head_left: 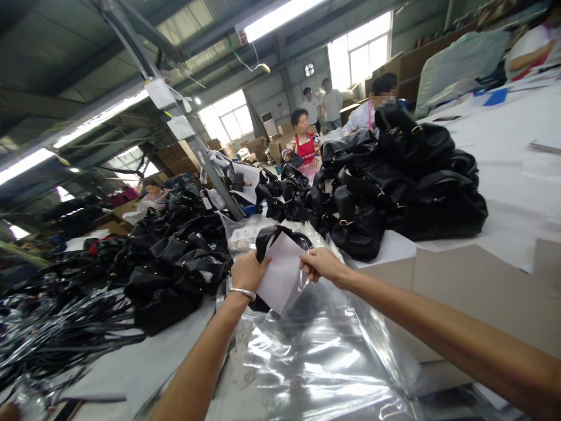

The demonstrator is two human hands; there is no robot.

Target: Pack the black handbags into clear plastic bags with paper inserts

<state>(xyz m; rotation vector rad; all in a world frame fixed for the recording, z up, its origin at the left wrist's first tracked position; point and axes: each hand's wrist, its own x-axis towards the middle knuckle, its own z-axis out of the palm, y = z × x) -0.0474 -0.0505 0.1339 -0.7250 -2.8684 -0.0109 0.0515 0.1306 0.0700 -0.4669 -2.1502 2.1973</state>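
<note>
left hand, right hand, pinching white sheet

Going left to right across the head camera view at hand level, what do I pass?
First the tangle of black straps → pile of black bags → left hand → white paper sheet → right hand → cardboard sheet.

Nothing you could read here.
Two white placards on the slanting post far left were too blurred, the white card near you showed a blank face, and the hang tags beneath it were too small.
</note>
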